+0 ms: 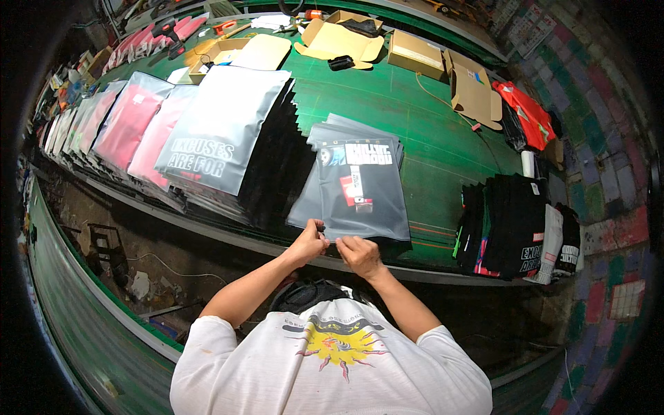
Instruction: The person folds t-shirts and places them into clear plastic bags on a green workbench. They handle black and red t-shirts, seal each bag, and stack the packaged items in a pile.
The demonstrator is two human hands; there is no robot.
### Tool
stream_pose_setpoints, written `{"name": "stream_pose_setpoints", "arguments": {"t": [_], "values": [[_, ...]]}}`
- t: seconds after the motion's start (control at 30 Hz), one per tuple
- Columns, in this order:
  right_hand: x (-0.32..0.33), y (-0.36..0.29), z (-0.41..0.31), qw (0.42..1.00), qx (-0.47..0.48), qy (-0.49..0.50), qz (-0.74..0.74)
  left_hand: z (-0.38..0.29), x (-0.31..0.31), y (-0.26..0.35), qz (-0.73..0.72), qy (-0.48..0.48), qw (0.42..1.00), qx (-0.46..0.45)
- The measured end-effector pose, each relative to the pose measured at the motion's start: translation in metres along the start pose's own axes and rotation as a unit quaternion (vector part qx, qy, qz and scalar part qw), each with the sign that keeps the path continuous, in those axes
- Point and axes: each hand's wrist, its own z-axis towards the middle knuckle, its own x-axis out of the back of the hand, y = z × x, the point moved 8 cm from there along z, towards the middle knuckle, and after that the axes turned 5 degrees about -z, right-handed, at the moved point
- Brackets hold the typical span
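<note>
A black printed garment in a frosted plastic bag (376, 210) lies in front of me on a fanned stack of similar bags (337, 124), on the green table. At the bag's near edge, my left hand (310, 244) pinches its left part, with a small dark piece, perhaps the zip slider, by the fingertips. My right hand (359, 255) grips the same edge just to the right, the two hands nearly touching. Inside the bag, a red and white tag shows through the plastic. A tall stack of bagged garments (207, 129) stands to the left.
Folded black garments (511, 223) are piled at the right. Bagged pink garments (127, 122) line the far left. Open cardboard boxes (340, 44), a closed cardboard box (416, 52), a cordless drill (168, 36) and a red plastic bag (529, 114) lie along the back.
</note>
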Motion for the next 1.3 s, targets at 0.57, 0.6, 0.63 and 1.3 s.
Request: {"name": "stream_pose_setpoints", "arguments": {"t": [0.57,0.6,0.63,1.3], "values": [[0.063,0.138,-0.11,0.981,-0.177,-0.016,-0.078,0.002,0.014,-0.003,0.135,0.005,0.991,0.008],[0.062,0.142,-0.114,0.977,-0.202,-0.021,-0.066,-0.001,0.012,0.01,0.189,0.0,0.982,0.013],[0.06,0.146,-0.118,0.973,-0.225,-0.026,-0.054,-0.001,0.011,0.019,0.241,-0.002,0.97,0.017],[-0.011,0.219,-0.097,0.713,-0.569,-0.073,0.403,0.098,0.001,0.065,0.004,0.082,0.98,-0.179]]}}
